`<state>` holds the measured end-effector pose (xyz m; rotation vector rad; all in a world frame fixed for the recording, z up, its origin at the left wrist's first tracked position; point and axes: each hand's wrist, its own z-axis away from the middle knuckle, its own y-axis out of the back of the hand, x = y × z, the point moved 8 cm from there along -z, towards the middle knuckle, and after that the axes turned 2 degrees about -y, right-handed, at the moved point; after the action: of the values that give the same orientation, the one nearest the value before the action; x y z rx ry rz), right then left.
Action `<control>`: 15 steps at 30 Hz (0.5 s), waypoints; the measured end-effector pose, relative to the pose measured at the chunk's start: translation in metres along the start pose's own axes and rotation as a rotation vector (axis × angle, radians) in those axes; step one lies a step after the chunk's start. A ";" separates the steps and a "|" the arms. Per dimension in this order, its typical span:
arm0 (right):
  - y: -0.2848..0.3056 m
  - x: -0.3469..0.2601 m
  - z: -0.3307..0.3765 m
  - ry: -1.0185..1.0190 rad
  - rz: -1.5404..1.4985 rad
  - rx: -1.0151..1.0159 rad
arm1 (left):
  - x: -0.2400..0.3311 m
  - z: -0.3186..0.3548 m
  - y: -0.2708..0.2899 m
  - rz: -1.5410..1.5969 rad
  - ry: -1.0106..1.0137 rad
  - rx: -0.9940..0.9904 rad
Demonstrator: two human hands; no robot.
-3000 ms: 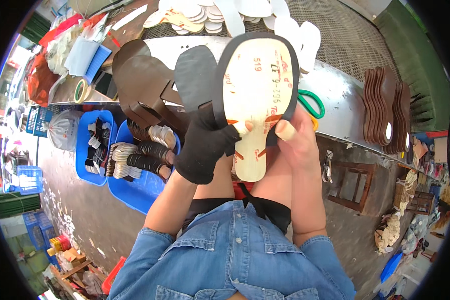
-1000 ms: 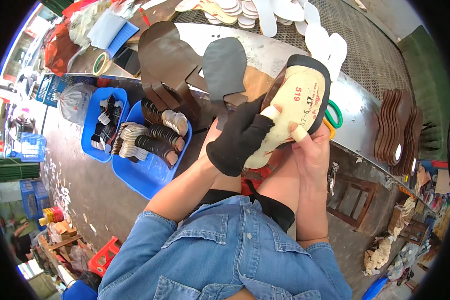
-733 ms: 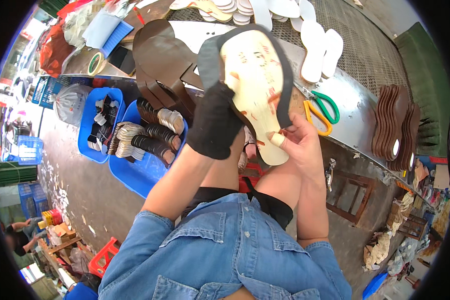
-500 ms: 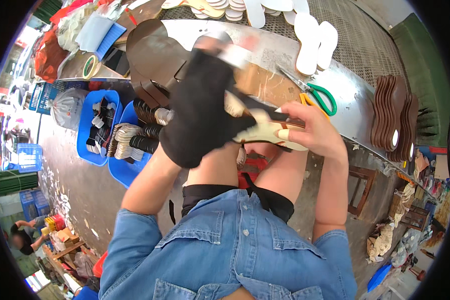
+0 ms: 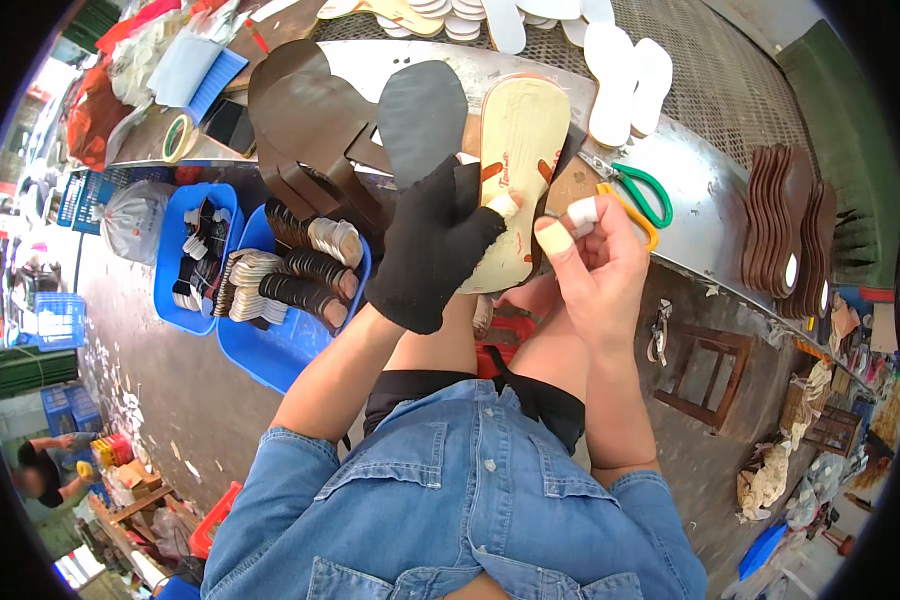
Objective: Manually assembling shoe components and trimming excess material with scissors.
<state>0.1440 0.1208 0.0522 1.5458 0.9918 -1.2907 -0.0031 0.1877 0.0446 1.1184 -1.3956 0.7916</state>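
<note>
My left hand point(image 5: 435, 235), in a black fingerless glove, grips a cream sandal insole point(image 5: 522, 130) with its thumb across the face. Two brown strap ends come through slots in the insole, which stands lengthwise away from me at the table's edge. To its right, apart from it, my right hand point(image 5: 600, 255) is closed in a pinch, with tape around its fingertips. A small dark bit shows at those fingertips, too small to name. Just beyond the glove is a dark grey sole piece point(image 5: 422, 120); whether the left hand touches it is hidden.
Green-handled scissors point(image 5: 646, 195) and a yellow-handled tool point(image 5: 632, 222) lie right of the insole. Brown cut pieces point(image 5: 295, 120) lie at left, white soles point(image 5: 615, 90) farther back, stacked brown soles point(image 5: 778, 220) at right. Blue bins point(image 5: 260, 360) with sandal parts stand on the left.
The insole has swung from lying crosswise to pointing away from me, its face now in view. My right hand has let go of its end and drawn into a pinch.
</note>
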 end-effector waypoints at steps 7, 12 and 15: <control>-0.002 -0.031 -0.012 0.371 0.341 0.077 | 0.001 0.006 -0.004 -0.092 -0.077 0.033; 0.002 -0.024 -0.011 0.377 0.024 -0.059 | 0.002 0.002 -0.006 -0.014 -0.114 -0.041; -0.011 0.008 -0.017 -0.024 -0.445 -0.098 | -0.011 0.009 -0.015 0.477 0.113 -0.140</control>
<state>0.1400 0.1402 0.0446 1.2721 1.4161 -1.5298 0.0068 0.1764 0.0302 0.6259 -1.6170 1.0562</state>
